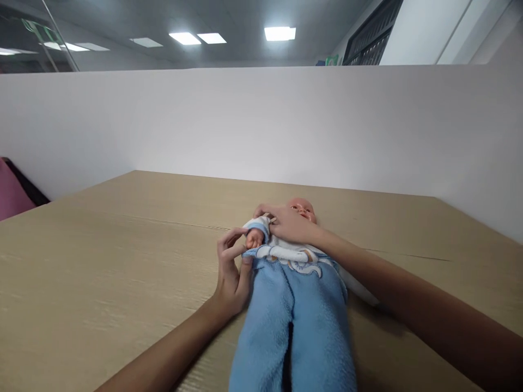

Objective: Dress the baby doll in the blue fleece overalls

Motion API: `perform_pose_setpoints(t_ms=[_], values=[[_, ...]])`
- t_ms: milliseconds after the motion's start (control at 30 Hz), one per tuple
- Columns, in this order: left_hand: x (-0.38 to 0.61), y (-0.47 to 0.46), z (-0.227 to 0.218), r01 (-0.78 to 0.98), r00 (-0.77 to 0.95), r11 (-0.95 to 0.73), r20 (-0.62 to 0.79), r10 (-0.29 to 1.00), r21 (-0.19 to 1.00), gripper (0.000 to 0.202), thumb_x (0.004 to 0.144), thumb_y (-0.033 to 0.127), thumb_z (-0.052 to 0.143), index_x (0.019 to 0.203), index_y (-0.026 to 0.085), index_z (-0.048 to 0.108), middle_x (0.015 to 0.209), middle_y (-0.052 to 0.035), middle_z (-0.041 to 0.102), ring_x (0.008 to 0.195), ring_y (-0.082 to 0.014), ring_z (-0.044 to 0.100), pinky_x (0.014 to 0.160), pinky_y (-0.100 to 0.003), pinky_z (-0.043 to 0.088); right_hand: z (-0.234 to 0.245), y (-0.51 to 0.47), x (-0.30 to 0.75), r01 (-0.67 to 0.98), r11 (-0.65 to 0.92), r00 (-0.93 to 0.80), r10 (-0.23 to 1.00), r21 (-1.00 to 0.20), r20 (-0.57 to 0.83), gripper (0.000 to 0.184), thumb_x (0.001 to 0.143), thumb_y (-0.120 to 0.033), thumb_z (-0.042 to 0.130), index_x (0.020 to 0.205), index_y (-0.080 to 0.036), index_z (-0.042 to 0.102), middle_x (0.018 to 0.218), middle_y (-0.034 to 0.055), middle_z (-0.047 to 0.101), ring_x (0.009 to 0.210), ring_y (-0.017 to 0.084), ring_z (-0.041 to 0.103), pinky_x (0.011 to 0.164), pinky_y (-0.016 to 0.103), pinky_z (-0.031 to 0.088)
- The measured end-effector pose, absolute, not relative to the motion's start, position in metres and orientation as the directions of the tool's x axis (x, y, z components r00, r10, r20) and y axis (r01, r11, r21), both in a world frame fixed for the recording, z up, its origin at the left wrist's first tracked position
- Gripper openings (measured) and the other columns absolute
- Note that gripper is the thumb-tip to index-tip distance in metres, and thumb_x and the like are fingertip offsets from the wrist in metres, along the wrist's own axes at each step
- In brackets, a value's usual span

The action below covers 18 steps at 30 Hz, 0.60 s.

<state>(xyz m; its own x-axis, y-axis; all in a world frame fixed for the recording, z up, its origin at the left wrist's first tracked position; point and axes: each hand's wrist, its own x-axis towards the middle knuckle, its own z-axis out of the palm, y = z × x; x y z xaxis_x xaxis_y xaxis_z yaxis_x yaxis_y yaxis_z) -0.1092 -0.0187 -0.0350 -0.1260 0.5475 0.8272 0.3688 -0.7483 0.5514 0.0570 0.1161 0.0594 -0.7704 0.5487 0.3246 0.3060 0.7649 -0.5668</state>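
A baby doll [303, 209] lies on its back on the wooden table [122, 261], feet toward me, dressed in a light blue fleece suit [298, 321] with a white embroidered chest. My left hand [232, 272] rests at the doll's side, fingers curled and pinching the suit's edge beside the doll's small hand [254, 238]. My right hand [288, 223] lies over the doll's shoulder and chest, fingers closed on the blue-trimmed sleeve cuff [258, 224].
A white partition wall [261, 125] runs along the table's far edge and right side. A pink object [12, 193] shows at the far left beyond the table. Ceiling lights are above.
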Motion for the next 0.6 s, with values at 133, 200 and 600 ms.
perform_pose_setpoints(t_ms=[133, 200, 600], values=[[-0.110, -0.016, -0.037, 0.206, -0.228, -0.688, 0.717, 0.658, 0.696, 0.011, 0.112, 0.032, 0.045, 0.120, 0.030, 0.051, 0.126, -0.0069, 0.058, 0.118, -0.0220, 0.059, 0.106, -0.041, 0.048, 0.056, 0.107, 0.055, 0.265, 0.804, -0.805, 0.488, -0.532, 0.336, 0.049, 0.076, 0.006, 0.055, 0.113, -0.020, 0.075, 0.115, 0.0058, 0.078, 0.109, 0.023, 0.068, 0.094, 0.033, 0.047], [-0.111, -0.013, -0.036, 0.074, -0.303, -0.576, 0.569, 0.765, 0.814, 0.010, 0.111, 0.036, 0.050, 0.116, 0.029, 0.054, 0.115, -0.0032, 0.058, 0.104, -0.0180, 0.058, 0.095, -0.032, 0.049, 0.056, 0.101, 0.057, 0.266, 0.783, -0.805, 0.502, -0.563, 0.317, 0.041, 0.084, 0.001, 0.057, 0.115, -0.020, 0.075, 0.121, 0.0074, 0.077, 0.113, 0.023, 0.068, 0.096, 0.034, 0.049], [-0.114, 0.004, -0.042, -0.473, -0.252, -0.090, -0.037, 0.967, 0.876, 0.044, 0.091, 0.059, 0.076, 0.109, 0.029, 0.050, 0.094, 0.0034, 0.066, 0.079, -0.0137, 0.064, 0.074, -0.026, 0.052, 0.039, 0.065, 0.080, 0.312, 0.531, -0.717, 0.676, -0.787, 0.171, 0.035, 0.097, -0.053, 0.068, 0.083, -0.021, 0.063, 0.077, -0.0033, 0.059, 0.069, 0.015, 0.049, 0.063, 0.029, 0.033]])
